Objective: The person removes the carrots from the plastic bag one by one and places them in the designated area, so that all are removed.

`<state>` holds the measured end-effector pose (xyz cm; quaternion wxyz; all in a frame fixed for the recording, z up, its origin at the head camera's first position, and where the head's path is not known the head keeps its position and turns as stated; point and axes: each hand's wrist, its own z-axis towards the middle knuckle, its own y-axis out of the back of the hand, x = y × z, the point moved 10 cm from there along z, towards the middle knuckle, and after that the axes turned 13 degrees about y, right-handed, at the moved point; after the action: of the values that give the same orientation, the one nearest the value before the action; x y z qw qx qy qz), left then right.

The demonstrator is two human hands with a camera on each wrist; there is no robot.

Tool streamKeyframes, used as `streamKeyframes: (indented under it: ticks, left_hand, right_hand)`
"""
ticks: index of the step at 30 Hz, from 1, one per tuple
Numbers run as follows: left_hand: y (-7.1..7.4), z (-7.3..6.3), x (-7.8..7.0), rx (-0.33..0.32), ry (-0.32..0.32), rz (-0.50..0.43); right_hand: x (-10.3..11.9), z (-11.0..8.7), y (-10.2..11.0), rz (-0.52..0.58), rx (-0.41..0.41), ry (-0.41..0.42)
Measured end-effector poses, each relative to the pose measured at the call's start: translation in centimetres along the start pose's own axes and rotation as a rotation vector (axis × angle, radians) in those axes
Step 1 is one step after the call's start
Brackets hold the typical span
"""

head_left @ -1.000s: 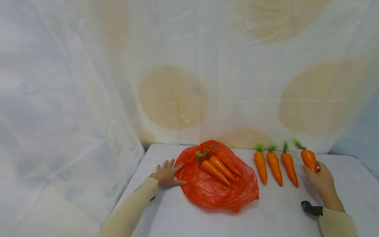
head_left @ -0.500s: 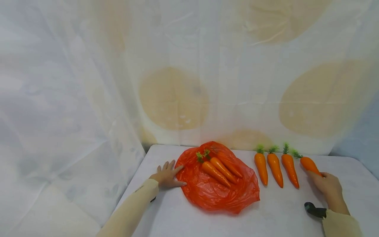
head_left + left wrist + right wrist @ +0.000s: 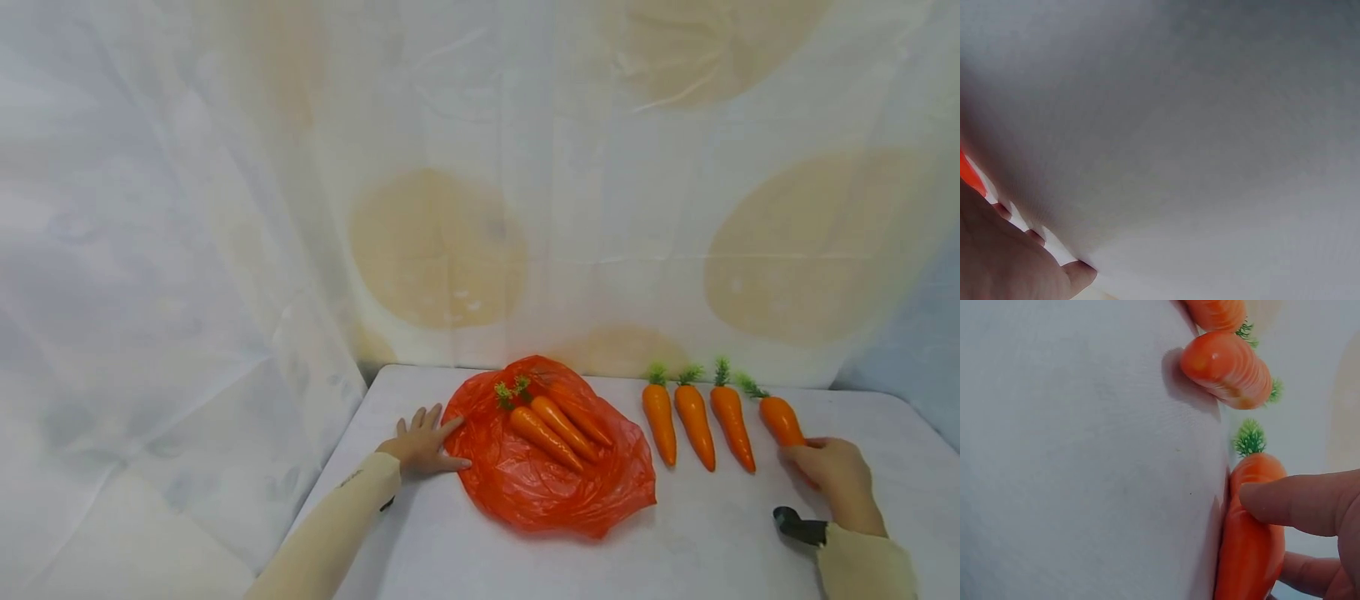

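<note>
On the table in the head view, a thin red plastic bag [image 3: 525, 492] lies spread out, with three orange carrots [image 3: 545, 437] on it; the rightmost looks covered by the film. My left hand [image 3: 423, 448] rests with fingers spread at the bag's left edge. At the right end of a row of carrots, my right hand [image 3: 836, 475] grips the lower part of a carrot [image 3: 781, 419] that lies slanted on the table. In the right wrist view the thumb presses on one side of this carrot [image 3: 1250, 550] and a finger shows behind it.
Left of the held carrot, three more carrots [image 3: 695, 425] lie side by side, green tops toward the back. The white table [image 3: 697, 542] ends at a hanging curtain [image 3: 600, 208] with yellowish circles. A dark curved piece [image 3: 798, 527] sticks out from the right wrist.
The right hand has lowered the carrot to the table and shifted slightly right and nearer, its grip now toward the carrot's tip. The left hand and the bag stay in place.
</note>
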<state>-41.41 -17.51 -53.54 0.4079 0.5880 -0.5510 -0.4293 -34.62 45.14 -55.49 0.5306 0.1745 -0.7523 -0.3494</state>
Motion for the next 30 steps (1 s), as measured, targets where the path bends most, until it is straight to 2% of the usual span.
streamKeyframes:
  ticks: [6,11,15,20,24,30]
  left_hand:
    - [-0.1,0.0,0.0,0.005,-0.009,0.007]
    - [-0.1,0.2,0.1,-0.002,-0.003,0.007]
    - [-0.2,0.2,0.1,0.003,0.002,0.008]
    - [-0.2,0.4,0.2,0.002,-0.001,0.011]
    - [-0.4,0.7,0.3,0.001,-0.004,0.009]
    - [-0.8,1.0,0.3,-0.001,-0.001,-0.003]
  right_hand:
    - [-0.5,1.0,-0.5,-0.023,0.018,0.032]
    - [-0.5,0.8,-0.4,0.012,0.038,0.029]
    - [0.2,0.7,0.3,0.021,0.006,0.053]
    - [2.8,0.0,2.2,-0.002,-0.130,0.153]
    - [5.9,-1.3,3.4,-0.019,-0.225,0.266]
    - [11.1,-3.3,3.0,-0.100,-0.257,0.466]
